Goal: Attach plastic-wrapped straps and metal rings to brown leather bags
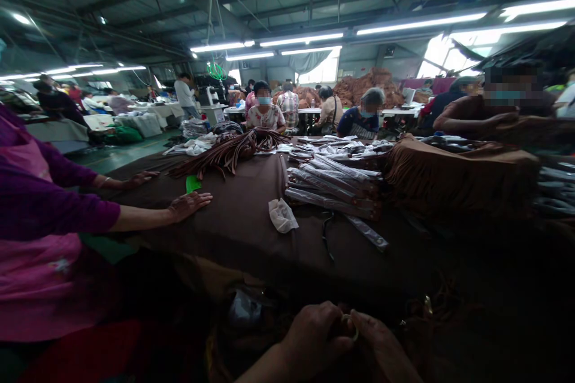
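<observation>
At the bottom of the head view, my left hand (312, 335) and my right hand (381, 341) come together over dark material in my lap. Between their fingers is a small metal ring (349, 326), partly hidden by the fingertips. Both hands pinch it. Just below lies a crumpled clear plastic bag (245, 308), and a dark brown fringed suede piece (431, 311) with a small brass fitting spreads to the right, mostly in shadow.
A brown-covered worktable (233, 221) lies ahead, holding plastic-wrapped strip bundles (332, 185), a fringed suede panel (458, 176), brown cords (229, 152) and a white cloth (283, 215). A co-worker's hand (188, 204) rests on the table at left. Several people sit beyond.
</observation>
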Available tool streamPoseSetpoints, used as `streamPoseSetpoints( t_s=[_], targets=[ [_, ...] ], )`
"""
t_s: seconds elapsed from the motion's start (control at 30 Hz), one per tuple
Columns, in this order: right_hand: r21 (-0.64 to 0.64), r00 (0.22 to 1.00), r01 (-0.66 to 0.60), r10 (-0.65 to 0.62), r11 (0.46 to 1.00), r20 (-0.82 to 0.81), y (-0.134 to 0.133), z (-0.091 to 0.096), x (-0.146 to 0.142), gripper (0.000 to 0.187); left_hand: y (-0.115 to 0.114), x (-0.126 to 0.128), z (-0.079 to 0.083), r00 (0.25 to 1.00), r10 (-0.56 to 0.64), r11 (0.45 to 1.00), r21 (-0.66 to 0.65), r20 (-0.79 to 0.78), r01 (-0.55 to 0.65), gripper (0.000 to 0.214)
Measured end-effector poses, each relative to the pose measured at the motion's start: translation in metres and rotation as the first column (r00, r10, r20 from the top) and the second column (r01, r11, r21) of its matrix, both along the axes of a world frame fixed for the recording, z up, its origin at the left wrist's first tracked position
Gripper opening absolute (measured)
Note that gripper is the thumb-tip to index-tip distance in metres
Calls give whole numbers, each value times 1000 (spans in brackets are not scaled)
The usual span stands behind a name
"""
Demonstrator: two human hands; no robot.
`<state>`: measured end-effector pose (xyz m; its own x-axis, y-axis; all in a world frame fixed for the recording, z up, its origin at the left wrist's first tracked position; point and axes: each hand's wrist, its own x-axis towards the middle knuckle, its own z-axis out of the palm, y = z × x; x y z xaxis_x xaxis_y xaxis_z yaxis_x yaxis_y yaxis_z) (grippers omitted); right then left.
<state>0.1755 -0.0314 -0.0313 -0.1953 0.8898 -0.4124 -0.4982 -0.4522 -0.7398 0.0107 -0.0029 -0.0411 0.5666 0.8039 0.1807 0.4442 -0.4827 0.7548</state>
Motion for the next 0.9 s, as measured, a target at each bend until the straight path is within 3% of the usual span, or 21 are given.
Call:
streamPoseSetpoints(
  t_s=[0.17,0.3,0.43,0.5,0.63,0.77,0.9],
  targets=[
    [-6,989,141,-141,990,51,-2,-16,-7,54,0,-2,7,995,100,988,-116,14,-98,40],
    [51,996,-18,13,999,87,0,-27,2,52,2,-10,10,999,4,986,-169,48,4,38],
    [138,983,-132,111,982,145,1,-20,12,43,3,-15,10,993,-105,982,-154,46,110,50],
    [194,991,-78,55,978,119,-3,-15,8,39,2,-13,9,996,-72,989,-124,46,77,51],
    [180,997,81,-81,980,-10,-14,-16,-9,41,0,-8,5,993,-35,999,-2,112,35,43],
    [162,998,-19,28,987,-54,-11,-26,-16,48,0,-5,2,990,-59,997,53,127,52,38],
    [160,994,-80,92,984,-66,-5,-24,-10,40,2,-8,6,993,-121,992,49,17,120,37]
  ],
)
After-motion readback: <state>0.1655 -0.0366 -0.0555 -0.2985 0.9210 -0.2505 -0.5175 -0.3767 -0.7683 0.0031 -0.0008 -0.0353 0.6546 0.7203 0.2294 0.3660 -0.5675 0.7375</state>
